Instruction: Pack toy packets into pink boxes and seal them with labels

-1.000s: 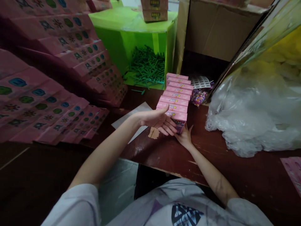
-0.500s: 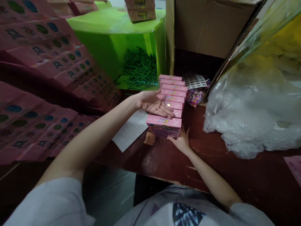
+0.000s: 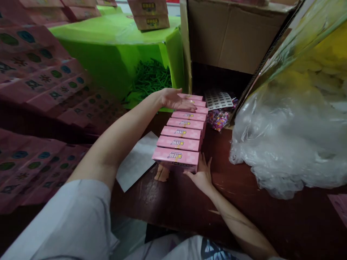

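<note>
Several small pink boxes (image 3: 179,143) stand in a row on the dark red-brown table, their narrow printed sides facing up. Over the far end of the row, my left hand (image 3: 177,100) is open, palm turned up and fingers stretched to the right; whether it touches the boxes I cannot tell. My right hand (image 3: 202,175) rests against the right near corner of the closest box, its thumb at the front and its fingers spread along the side. A white paper sheet (image 3: 137,162) and a torn brown scrap (image 3: 162,173) lie left of the row.
Pink boxes are stacked at the left (image 3: 40,76). A bright green box (image 3: 108,39) holds green sticks (image 3: 151,77), with two boxes (image 3: 149,16) on top. Behind stands a cardboard carton (image 3: 225,36); bags of colourful bits (image 3: 218,119) lie by it. A clear plastic bag (image 3: 284,144) bulges at right.
My left hand has moved from the near boxes to the far end of the row. The nearest box now lines up with the others. My right hand stays at its corner; the view has shifted.
</note>
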`<action>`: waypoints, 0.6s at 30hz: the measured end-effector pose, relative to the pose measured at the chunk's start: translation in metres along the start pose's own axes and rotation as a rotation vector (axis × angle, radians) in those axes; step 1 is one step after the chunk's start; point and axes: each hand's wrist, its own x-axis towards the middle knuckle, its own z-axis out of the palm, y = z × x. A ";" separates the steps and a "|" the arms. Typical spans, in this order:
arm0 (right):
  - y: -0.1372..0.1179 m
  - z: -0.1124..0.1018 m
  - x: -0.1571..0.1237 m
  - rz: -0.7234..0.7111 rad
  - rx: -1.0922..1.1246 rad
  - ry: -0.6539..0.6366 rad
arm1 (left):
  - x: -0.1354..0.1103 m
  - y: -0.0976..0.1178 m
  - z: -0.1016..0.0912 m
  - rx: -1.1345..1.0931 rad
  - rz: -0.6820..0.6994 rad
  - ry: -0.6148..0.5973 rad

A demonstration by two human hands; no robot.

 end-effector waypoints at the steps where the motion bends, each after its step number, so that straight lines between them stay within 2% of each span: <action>1: 0.000 0.000 0.000 -0.003 0.002 -0.005 | 0.000 0.001 -0.004 -0.063 -0.001 -0.040; 4: 0.000 0.001 0.000 -0.005 -0.005 -0.019 | 0.000 0.005 -0.015 -0.232 -0.068 -0.173; 5: 0.000 0.001 0.000 -0.002 -0.007 -0.023 | 0.001 0.005 -0.017 -0.266 -0.096 -0.168; 6: 0.000 0.000 0.000 0.002 -0.008 -0.026 | 0.001 0.005 -0.017 -0.285 -0.109 -0.109; 7: 0.000 0.000 0.000 0.004 -0.008 -0.030 | 0.002 0.005 -0.016 -0.290 -0.107 0.010; 10: -0.001 0.000 -0.001 0.010 -0.005 -0.040 | 0.007 0.001 -0.004 -0.236 -0.037 0.532; 12: -0.001 -0.001 -0.001 0.015 -0.002 -0.043 | 0.012 0.000 0.006 -0.175 -0.008 0.792; 15: -0.002 -0.001 0.000 0.015 0.011 -0.036 | 0.015 0.001 0.015 -0.116 -0.001 0.989; 18: -0.002 -0.001 0.000 0.012 0.022 -0.022 | 0.014 0.005 0.010 -0.078 -0.013 1.040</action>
